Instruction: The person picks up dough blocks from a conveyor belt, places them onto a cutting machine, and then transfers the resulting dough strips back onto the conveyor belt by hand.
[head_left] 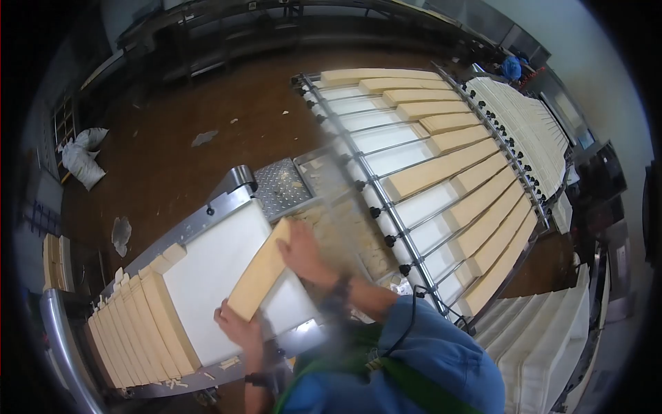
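Observation:
Both my hands hold a long, flat, pale yellow slab (261,270), which looks like dough, above a white conveyor belt (214,255). My left hand (239,330) grips its near end, while my right hand (301,250) is closed on the far end along its right edge. On the left part of the belt, a row of similar slabs (141,331) lies side by side, with thin crumbs at the ends. The fingertips beneath the held slab are partly hidden.
To the right, a wide conveyor with metal divider rods (386,190) carries several long yellow slabs (441,169) in lanes. A checkered metal plate (281,181) and a scrap-filled tray (358,238) lie between the machines. White sacks (84,159) rest on the brown floor. Someone in blue (511,67) is far back.

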The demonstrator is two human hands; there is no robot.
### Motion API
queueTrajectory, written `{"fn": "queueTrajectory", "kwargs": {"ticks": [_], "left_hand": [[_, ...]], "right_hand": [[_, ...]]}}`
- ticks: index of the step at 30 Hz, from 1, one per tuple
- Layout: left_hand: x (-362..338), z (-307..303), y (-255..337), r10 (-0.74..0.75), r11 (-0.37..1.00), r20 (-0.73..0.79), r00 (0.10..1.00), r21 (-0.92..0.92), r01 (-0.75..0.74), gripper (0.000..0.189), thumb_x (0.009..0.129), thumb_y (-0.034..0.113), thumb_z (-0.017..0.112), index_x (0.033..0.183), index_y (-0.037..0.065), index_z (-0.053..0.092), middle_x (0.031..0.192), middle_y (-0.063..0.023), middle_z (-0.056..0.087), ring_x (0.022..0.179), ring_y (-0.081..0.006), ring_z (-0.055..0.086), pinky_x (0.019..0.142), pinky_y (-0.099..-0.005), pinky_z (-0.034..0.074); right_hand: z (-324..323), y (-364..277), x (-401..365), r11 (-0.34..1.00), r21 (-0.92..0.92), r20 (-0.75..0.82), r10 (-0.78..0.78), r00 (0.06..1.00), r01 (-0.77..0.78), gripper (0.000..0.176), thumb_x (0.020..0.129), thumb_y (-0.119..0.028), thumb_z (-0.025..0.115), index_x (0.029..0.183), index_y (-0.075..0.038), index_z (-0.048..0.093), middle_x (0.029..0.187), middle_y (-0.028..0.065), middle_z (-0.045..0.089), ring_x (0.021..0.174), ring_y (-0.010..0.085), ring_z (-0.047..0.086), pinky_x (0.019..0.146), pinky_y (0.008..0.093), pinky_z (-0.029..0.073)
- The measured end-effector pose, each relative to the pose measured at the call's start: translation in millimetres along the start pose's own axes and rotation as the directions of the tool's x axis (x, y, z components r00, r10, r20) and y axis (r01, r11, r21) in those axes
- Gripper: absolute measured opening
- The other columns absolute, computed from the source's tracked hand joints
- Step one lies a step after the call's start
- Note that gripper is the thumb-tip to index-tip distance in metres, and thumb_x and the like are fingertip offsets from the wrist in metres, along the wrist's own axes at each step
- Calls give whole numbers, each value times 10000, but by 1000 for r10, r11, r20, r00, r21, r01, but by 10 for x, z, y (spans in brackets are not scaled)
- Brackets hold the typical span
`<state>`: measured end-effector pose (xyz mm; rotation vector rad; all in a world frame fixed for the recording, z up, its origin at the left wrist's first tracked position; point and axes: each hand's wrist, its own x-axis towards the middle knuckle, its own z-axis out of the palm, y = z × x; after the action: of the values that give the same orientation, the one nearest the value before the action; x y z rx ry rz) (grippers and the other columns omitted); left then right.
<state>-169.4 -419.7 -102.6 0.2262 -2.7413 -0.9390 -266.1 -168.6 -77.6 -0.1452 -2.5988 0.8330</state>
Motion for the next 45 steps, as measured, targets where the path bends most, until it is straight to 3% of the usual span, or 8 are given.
{"fn": "queueTrajectory", "kwargs": {"ticks": [10,16,19,28,31,33,42,45], "left_hand": [[655,1347,3058,444,895,1,896,-55,-443,835,742,32,841,1506,156,526,1471,-239,455,1319,-462,503,1068,-510,477],[1001,1898,4112,529,842,349,774,-101,-530,815,776,224,902,1496,128,533,1428,-249,473,1154,-471,623,967,-534,541],[1116,2224,4340,609,779,358,707,-103,-619,792,821,275,878,1507,122,514,1415,-250,479,1126,-497,634,969,-544,543],[1028,3237,4481,233,951,360,903,-277,-135,718,830,268,835,1468,101,549,1401,-280,576,1184,-468,649,1059,-513,507],[1131,3530,4280,230,930,334,914,-353,-105,628,818,141,831,1403,47,624,1110,-206,758,1013,-338,749,898,-440,589],[1261,3788,4105,284,851,360,889,-522,-61,549,792,72,804,1322,24,672,1023,-163,788,949,-273,768,844,-379,593],[1035,2647,3650,119,656,2,993,-751,-77,520,865,-25,692,1373,73,637,1044,-120,729,835,-234,729,777,-378,593],[857,1868,2835,143,788,-20,989,-602,-126,549,915,39,716,1444,65,570,1281,-193,624,1089,-351,680,950,-435,562]], "right_hand": [[-2177,2482,1337,988,-44,-446,112,888,-147,521,1006,-321,665,1386,19,561,1333,262,614,1224,455,582,1050,518,475],[-2530,3839,1744,882,-45,-176,456,872,-470,526,1002,-412,638,1333,-3,620,1329,267,651,1232,434,619,1073,558,457],[-2567,4046,1798,730,-397,-35,594,804,-556,558,956,-436,669,1337,-30,633,1330,245,664,1242,426,625,1122,649,368],[-2429,3486,1370,771,-556,-278,179,944,-311,661,947,-365,668,1525,-71,539,1474,276,520,1396,430,459,1167,686,272],[-2313,3251,1239,932,-315,-130,146,981,-181,632,975,-345,650,1560,-142,526,1536,248,500,1456,408,428,1160,711,265],[-2232,3015,1216,832,-492,119,-229,966,258,567,997,-288,625,1555,-237,540,1606,156,487,1513,352,412,1171,737,247],[-2254,2709,1302,729,-653,366,68,928,204,548,1026,-197,562,1559,-318,526,1642,98,483,1524,321,429,1202,777,199],[-2069,2369,1296,750,-630,315,10,949,201,532,1024,-214,587,1551,-264,533,1592,154,516,1509,364,432,1206,762,214]]}}
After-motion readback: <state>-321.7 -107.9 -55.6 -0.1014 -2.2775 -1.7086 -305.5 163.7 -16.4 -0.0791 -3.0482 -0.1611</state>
